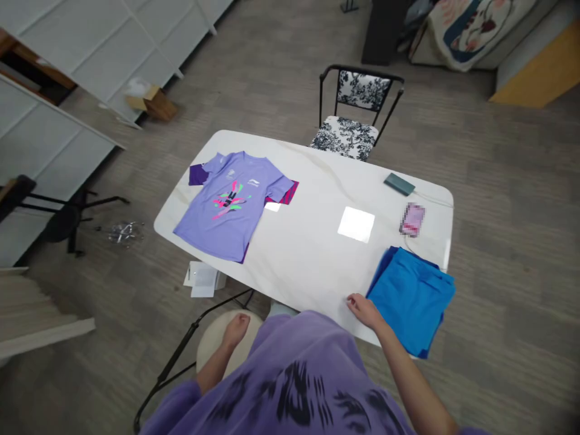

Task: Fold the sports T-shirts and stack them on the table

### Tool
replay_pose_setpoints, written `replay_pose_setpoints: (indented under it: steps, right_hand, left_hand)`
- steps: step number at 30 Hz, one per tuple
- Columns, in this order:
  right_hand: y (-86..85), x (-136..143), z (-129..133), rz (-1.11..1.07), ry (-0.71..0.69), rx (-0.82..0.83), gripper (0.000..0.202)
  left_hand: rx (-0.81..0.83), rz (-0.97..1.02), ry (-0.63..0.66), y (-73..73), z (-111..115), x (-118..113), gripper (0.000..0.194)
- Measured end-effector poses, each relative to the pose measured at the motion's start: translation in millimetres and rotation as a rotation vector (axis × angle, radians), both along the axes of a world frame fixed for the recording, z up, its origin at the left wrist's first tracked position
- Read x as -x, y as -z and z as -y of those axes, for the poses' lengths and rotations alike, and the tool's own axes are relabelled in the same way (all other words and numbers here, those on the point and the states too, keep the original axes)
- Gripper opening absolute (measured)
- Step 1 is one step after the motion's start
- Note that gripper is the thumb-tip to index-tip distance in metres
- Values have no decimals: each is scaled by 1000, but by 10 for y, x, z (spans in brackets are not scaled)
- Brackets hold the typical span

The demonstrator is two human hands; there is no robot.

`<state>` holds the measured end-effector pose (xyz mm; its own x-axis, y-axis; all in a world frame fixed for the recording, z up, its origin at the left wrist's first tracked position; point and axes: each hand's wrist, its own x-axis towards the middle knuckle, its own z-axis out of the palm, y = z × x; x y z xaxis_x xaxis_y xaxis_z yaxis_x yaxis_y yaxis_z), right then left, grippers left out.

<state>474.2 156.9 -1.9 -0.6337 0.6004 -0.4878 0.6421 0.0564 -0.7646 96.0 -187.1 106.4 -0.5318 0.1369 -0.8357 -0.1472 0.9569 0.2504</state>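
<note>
My left hand (pixel 237 330) is curled into a loose fist above the round cream stool seat (pixel 217 338), with nothing seen in it. At the table's near edge, my right hand (pixel 363 310) has its fingers curled in, also with nothing visible in them. It is beside a pile of folded blue garments (pixel 412 296), which overhangs the near right edge. A lavender T-shirt (pixel 226 208) with a bright pink and green print lies spread on the left part of the table. Purple cloth (pixel 198 174) and striped magenta cloth (pixel 289 193) show from under it.
The white table (pixel 308 266) has rounded corners. At its right lie a dark green box-like object (pixel 399 183), a blurred-out pink phone-like item (pixel 412 219) and a cable. A patterned chair (pixel 347 133) is on the far side; a cardboard box (pixel 156 104) sits on the floor.
</note>
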Motion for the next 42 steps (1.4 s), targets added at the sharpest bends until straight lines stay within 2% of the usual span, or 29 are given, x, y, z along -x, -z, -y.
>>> replay_pose_setpoints:
  steps: [3, 7, 10, 12, 16, 19, 22, 25, 28, 32, 37, 42]
  right_hand:
    - [-16, 677, 277, 70, -12, 43, 22]
    - [-22, 1712, 477, 155, -53, 58, 23]
    - [4, 2593, 427, 162, -108, 73, 19]
    - [53, 3216, 276, 168, -123, 63, 18]
    - [267, 4475, -293, 192, -113, 6, 20]
    - [496, 5345, -844, 212, -39, -81, 21]
    - [710, 6078, -1367, 227, 88, -183, 32]
    - [872, 6640, -1782, 232, 210, -264, 45]
    - [975, 7009, -2059, 229, 293, -319, 49]
    - [1031, 7211, -2230, 227, 361, -370, 34]
    - [1006, 7190, -2301, 172, 409, -413, 19]
    - [902, 6997, -2425, 44, 452, -411, 21]
  left_hand:
    - [-81, -156, 8, 281, 0, 716, 28]
    - [-190, -275, 107, 733, -96, 1867, 24]
    - [-267, -308, 218, 1037, -186, 2594, 24]
    - [-310, -314, 299, 1212, -223, 2939, 26]
    - [-369, -293, 449, 1508, -215, 3333, 35]
    - [-398, -280, 516, 1669, -155, 3483, 27]
    - [-434, -276, 552, 1757, -75, 3585, 21]
    - [-469, -275, 561, 1786, 11, 3661, 23]
    - [-499, -289, 548, 1790, 96, 3703, 23]
    - [-564, -291, 498, 1771, 177, 3702, 12]
    - [-571, -284, 518, 1630, 173, 3697, 11]
    - [-583, -261, 585, 1361, 83, 3649, 14]
